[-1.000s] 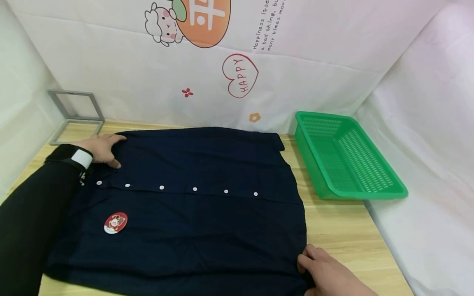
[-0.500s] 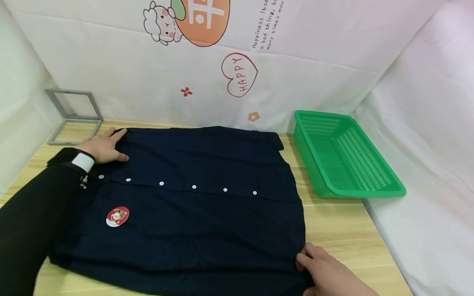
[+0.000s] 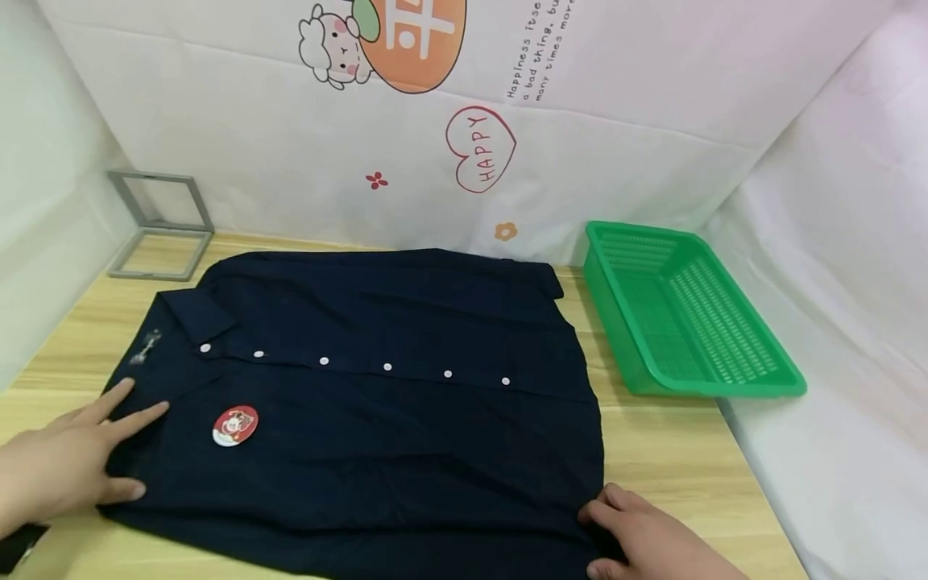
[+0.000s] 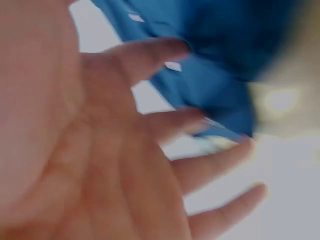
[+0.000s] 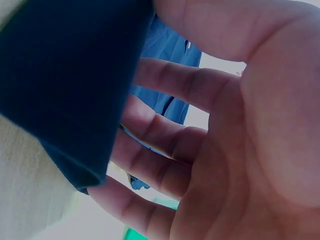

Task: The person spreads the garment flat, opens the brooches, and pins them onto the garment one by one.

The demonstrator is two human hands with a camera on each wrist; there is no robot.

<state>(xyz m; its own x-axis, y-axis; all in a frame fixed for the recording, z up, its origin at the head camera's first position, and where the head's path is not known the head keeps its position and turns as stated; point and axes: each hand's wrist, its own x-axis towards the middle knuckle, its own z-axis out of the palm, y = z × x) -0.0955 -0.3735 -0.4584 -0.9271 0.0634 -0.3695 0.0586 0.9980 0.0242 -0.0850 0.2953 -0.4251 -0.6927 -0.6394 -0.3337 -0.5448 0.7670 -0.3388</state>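
Note:
A dark navy button-up shirt (image 3: 406, 419) lies face up, its collar (image 3: 199, 316) at the left and its hem at the right. White buttons run along its middle, and a round red badge (image 3: 235, 425) sits on the near chest side. At the near shoulder, my left hand (image 3: 76, 463) has its fingers spread, fingertips right at the cloth. That hand (image 4: 135, 130) also shows extended fingers over blue cloth in its blurred wrist view. At the near right corner, my right hand (image 3: 645, 532) pinches the shirt's edge. A fold of navy cloth (image 5: 75, 90) lies between thumb and fingers (image 5: 175, 82).
A green plastic basket (image 3: 641, 354) stands at the back right, past the shirt's hem. Grey hinged frames (image 3: 174, 270) stand at the back left. Bare wooden table (image 3: 674, 451) shows at the right, and a printed white cloth (image 3: 290, 161) hangs behind.
My left hand has left the far shoulder and moved toward me to the near shoulder, uncovering the collar. The near left part of the shirt has shifted slightly. My right hand stays in place.

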